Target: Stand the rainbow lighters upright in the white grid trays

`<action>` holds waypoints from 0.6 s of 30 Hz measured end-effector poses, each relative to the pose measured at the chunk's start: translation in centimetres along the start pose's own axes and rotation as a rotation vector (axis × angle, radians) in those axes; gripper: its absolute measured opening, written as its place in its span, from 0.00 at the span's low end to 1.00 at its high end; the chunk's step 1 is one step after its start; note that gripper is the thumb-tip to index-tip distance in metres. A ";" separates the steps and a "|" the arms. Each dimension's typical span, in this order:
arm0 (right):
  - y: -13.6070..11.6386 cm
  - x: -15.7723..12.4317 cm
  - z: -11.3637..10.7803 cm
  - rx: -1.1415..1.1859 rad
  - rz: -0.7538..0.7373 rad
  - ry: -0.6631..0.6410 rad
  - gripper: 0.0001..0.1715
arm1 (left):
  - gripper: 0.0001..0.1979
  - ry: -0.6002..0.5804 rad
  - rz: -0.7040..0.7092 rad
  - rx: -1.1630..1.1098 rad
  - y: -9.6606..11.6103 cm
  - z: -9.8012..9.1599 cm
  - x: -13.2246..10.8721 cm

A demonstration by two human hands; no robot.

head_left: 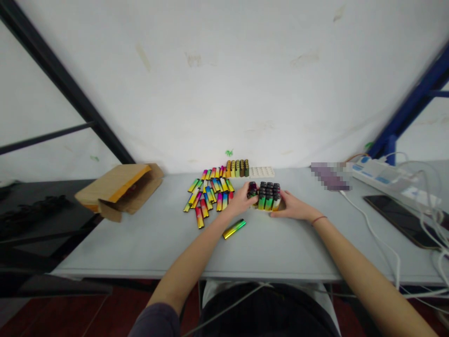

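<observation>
Several cigarette lighters [268,196] stand upright in a tight block with black tops and green, white and yellowish bodies. My left hand [241,200] is at the block's left side, its fingers closed around a dark-topped lighter [252,188]. On the opposite side, my right hand [293,207] grips the block between thumb and fingers. Their undersides are hidden. Left of my left hand lies a loose spread of shiny multicoloured lighters [208,192]. A single green-and-gold lighter [234,229] lies apart, nearer to me.
Behind, a second upright block of lighters [237,168] stands beside a white tray with holes [262,172]. An opened cardboard box [114,187] lies at left. At right are a black phone [400,220], a power strip [393,180] and white cables [380,241].
</observation>
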State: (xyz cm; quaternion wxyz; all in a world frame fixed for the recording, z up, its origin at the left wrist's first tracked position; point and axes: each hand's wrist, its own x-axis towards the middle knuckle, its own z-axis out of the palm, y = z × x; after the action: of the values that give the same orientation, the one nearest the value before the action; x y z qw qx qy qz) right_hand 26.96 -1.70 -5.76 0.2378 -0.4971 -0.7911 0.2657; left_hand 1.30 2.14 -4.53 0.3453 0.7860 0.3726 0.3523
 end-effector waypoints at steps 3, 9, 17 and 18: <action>0.1 0.1 0.1 -0.016 -0.004 -0.003 0.56 | 0.17 0.043 0.001 0.010 -0.1 0.1 0.0; 0.2 0.1 0.1 -0.019 -0.011 -0.005 0.54 | 0.17 0.063 0.013 0.042 0.3 -0.4 -0.2; 0.7 0.1 0.2 -0.028 -0.020 0.009 0.52 | 0.18 0.075 0.029 0.085 0.8 -0.4 -0.4; 0.7 0.1 0.2 -0.027 -0.026 0.010 0.52 | 0.18 0.082 0.031 0.080 0.9 -0.3 -0.4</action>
State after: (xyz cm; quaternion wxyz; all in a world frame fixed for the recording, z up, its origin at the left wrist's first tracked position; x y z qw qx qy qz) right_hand 27.24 -1.35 -6.39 0.2382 -0.4913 -0.7997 0.2496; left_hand 1.11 1.47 -3.79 0.2925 0.7897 0.3882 0.3742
